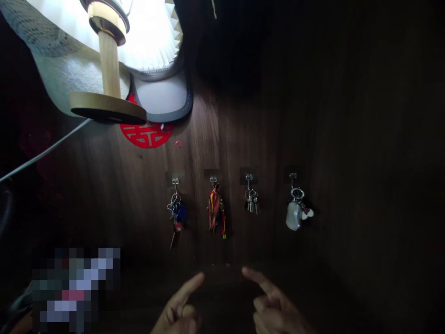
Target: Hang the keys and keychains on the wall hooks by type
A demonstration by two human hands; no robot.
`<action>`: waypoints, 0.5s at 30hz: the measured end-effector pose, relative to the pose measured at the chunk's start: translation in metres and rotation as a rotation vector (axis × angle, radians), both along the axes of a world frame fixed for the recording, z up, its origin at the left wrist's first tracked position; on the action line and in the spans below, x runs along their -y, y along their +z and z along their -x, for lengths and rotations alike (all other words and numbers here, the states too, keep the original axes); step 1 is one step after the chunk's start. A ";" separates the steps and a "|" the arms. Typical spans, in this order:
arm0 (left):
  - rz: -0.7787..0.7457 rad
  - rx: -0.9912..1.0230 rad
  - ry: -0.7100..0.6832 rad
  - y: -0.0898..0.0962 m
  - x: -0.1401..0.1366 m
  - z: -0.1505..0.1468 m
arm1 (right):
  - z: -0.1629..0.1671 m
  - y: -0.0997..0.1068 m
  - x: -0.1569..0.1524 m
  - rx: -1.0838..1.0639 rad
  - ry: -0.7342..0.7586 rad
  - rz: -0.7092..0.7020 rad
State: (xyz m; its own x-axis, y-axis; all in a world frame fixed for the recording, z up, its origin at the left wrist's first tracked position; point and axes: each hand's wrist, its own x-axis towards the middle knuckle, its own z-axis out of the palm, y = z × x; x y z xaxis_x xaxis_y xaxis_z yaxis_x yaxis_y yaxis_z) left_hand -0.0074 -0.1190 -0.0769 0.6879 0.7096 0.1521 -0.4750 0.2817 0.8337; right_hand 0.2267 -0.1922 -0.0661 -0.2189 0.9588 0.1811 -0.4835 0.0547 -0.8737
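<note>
At the bottom of the view my left hand point(181, 310) has its index finger stretched out and its other fingers curled, with nothing held. My right hand point(274, 306) mirrors it, index finger extended up and leftward, also without any object. The two fingertips point toward each other with a gap between them. Above the hands, metal hooks hold a key bunch with a blue fob point(180, 213), a bundle of colourful woven cords point(215, 211), a ring of plain keys point(251, 204) and a keyring with a pale, shiny pendant point(294, 216). Neither hand touches these.
A lit lamp with a pleated shade point(153, 37) and a wooden stem point(110, 65) is at upper left. Behind it are a grey cap point(163, 95) and a red paper-cut point(148, 137). A pale cable point(45, 150) runs left. A blurred-out patch point(76, 290) covers something at lower left.
</note>
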 end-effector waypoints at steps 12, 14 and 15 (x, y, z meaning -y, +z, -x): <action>0.177 0.465 0.267 0.034 0.006 0.022 | 0.017 0.033 -0.010 -0.354 -0.074 -0.081; 0.124 0.368 0.301 0.035 0.002 0.023 | 0.019 0.033 -0.013 -0.258 -0.087 -0.092; 0.080 0.285 0.342 0.037 -0.002 0.022 | 0.020 0.033 -0.016 -0.170 -0.102 -0.092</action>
